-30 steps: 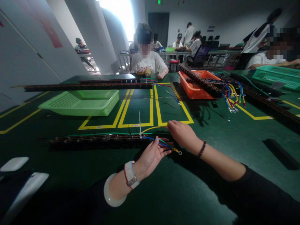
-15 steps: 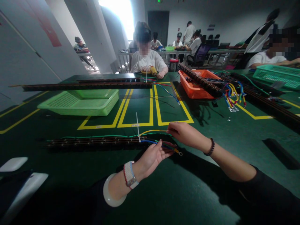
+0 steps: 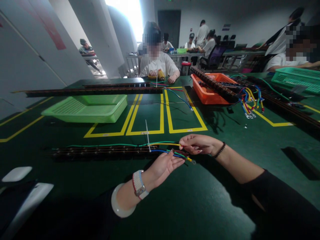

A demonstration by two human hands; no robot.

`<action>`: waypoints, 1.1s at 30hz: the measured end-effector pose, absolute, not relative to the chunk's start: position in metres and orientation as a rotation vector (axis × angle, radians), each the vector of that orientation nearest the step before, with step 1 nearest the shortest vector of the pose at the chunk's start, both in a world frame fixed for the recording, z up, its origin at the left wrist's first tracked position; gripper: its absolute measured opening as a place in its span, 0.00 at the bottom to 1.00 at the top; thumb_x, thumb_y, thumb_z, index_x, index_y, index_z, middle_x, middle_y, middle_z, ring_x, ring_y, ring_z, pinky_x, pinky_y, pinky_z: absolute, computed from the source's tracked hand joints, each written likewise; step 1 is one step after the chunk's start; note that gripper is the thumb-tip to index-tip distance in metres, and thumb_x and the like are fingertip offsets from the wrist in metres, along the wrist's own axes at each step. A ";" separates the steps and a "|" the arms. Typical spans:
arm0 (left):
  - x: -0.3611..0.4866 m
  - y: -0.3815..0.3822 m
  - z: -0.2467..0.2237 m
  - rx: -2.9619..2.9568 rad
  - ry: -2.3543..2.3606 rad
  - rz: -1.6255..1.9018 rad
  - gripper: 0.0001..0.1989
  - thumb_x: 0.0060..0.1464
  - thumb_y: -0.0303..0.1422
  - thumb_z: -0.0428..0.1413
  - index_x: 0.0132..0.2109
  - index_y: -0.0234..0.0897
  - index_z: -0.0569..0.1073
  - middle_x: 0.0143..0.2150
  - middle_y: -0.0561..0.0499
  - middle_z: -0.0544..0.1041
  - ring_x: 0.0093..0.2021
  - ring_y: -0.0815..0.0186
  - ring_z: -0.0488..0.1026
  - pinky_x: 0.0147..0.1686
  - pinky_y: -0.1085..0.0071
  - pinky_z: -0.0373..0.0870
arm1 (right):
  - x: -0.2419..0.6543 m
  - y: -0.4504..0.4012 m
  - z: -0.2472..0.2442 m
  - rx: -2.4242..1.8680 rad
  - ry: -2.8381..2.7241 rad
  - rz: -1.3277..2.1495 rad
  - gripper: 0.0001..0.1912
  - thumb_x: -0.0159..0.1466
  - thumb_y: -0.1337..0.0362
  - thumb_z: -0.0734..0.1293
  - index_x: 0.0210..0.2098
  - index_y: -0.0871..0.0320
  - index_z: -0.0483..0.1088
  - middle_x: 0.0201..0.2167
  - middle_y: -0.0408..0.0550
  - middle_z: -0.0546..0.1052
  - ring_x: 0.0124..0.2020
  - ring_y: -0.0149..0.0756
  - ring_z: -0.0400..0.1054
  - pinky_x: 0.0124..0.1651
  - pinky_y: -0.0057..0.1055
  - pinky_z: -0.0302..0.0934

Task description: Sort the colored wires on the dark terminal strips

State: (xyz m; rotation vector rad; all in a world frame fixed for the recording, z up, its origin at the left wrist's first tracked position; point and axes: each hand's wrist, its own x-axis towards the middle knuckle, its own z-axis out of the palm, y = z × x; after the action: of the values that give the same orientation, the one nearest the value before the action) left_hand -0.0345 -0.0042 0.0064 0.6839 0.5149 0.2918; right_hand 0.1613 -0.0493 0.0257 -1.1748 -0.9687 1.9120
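Note:
A long dark strip lies on the green table, with coloured wires coming out of its right end. A white cable tie stands up at that end. My left hand, palm up, is closed on the blue wire between thumb and fingers; green and blue wires run over its fingers to a ring terminal. To its upper right, my right hand pinches the yellow wire near its end. A green wire runs along the strip's far edge.
A light green basket stands at the left beneath another long strip. At the right are an orange basket, a wire bundle and a black piece. A person sits opposite.
My right hand has turned and lowered slightly, with its fingers now facing left, and the yellow wire has come down flatter. My left hand has barely moved.

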 end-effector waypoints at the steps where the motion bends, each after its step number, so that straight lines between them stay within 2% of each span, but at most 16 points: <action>1: -0.035 -0.004 0.006 0.683 0.511 0.295 0.06 0.59 0.28 0.50 0.43 0.28 0.66 0.43 0.41 0.75 0.45 0.62 0.74 0.56 0.60 0.65 | 0.162 -0.049 0.025 -1.167 -0.961 1.918 0.11 0.59 0.61 0.66 0.34 0.64 0.63 0.16 0.33 0.55 0.14 0.17 0.40 0.15 0.17 0.36; 5: -0.035 -0.003 0.004 0.695 0.489 0.279 0.10 0.58 0.30 0.52 0.44 0.27 0.67 0.46 0.38 0.74 0.48 0.60 0.73 0.58 0.60 0.63 | 0.164 -0.050 0.025 -1.367 -1.118 1.716 0.13 0.60 0.58 0.66 0.30 0.64 0.64 0.17 0.36 0.59 0.14 0.18 0.46 0.15 0.17 0.43; 8: -0.036 -0.004 0.003 0.713 0.480 0.278 0.12 0.59 0.33 0.51 0.45 0.26 0.67 0.48 0.36 0.72 0.51 0.58 0.71 0.58 0.60 0.63 | 0.165 -0.049 0.024 -1.631 -1.319 1.487 0.16 0.62 0.56 0.64 0.32 0.65 0.67 0.19 0.39 0.63 0.16 0.20 0.52 0.17 0.19 0.49; 15: -0.036 -0.006 0.005 0.702 0.520 0.290 0.09 0.59 0.33 0.51 0.40 0.29 0.65 0.43 0.38 0.74 0.50 0.58 0.72 0.57 0.59 0.63 | 0.157 -0.049 0.031 -1.971 -1.654 1.122 0.17 0.64 0.54 0.61 0.38 0.64 0.71 0.27 0.47 0.73 0.22 0.25 0.63 0.24 0.22 0.56; 19: -0.035 -0.005 0.006 0.722 0.531 0.259 0.11 0.60 0.34 0.50 0.43 0.28 0.65 0.44 0.36 0.74 0.48 0.57 0.73 0.56 0.58 0.64 | 0.154 -0.055 0.040 -2.005 -1.790 0.959 0.17 0.64 0.53 0.62 0.38 0.61 0.73 0.30 0.46 0.74 0.25 0.26 0.65 0.26 0.22 0.54; 22: -0.034 -0.005 0.008 0.744 0.535 0.244 0.14 0.61 0.35 0.47 0.47 0.25 0.65 0.49 0.31 0.72 0.49 0.57 0.73 0.56 0.56 0.64 | 0.153 -0.063 0.044 -2.045 -1.748 0.682 0.17 0.63 0.52 0.63 0.37 0.60 0.73 0.30 0.47 0.74 0.26 0.27 0.63 0.27 0.23 0.51; 26: -0.033 -0.005 0.009 0.766 0.485 0.232 0.18 0.63 0.36 0.44 0.50 0.24 0.65 0.52 0.31 0.70 0.51 0.56 0.72 0.58 0.56 0.62 | 0.146 -0.082 0.040 -2.016 -1.623 0.340 0.20 0.65 0.49 0.60 0.31 0.61 0.70 0.26 0.46 0.71 0.26 0.27 0.61 0.28 0.24 0.49; 29: -0.034 -0.004 0.008 0.750 0.446 0.241 0.18 0.62 0.37 0.45 0.49 0.24 0.65 0.52 0.31 0.70 0.52 0.55 0.71 0.57 0.56 0.63 | 0.138 -0.102 0.030 -2.052 -1.698 0.273 0.24 0.66 0.48 0.58 0.26 0.60 0.67 0.25 0.45 0.70 0.27 0.28 0.60 0.29 0.26 0.49; 33: -0.034 -0.004 0.006 0.753 0.449 0.237 0.18 0.62 0.38 0.46 0.46 0.24 0.67 0.50 0.31 0.72 0.51 0.56 0.72 0.57 0.56 0.63 | 0.130 -0.121 0.016 -2.090 -1.826 0.264 0.19 0.66 0.52 0.59 0.28 0.59 0.69 0.27 0.45 0.70 0.29 0.29 0.62 0.31 0.26 0.49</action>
State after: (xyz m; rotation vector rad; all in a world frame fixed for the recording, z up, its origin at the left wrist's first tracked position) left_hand -0.0339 -0.0037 0.0058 0.7527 0.4490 0.2373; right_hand 0.1299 -0.1213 0.0162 -2.0900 -1.8261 0.2641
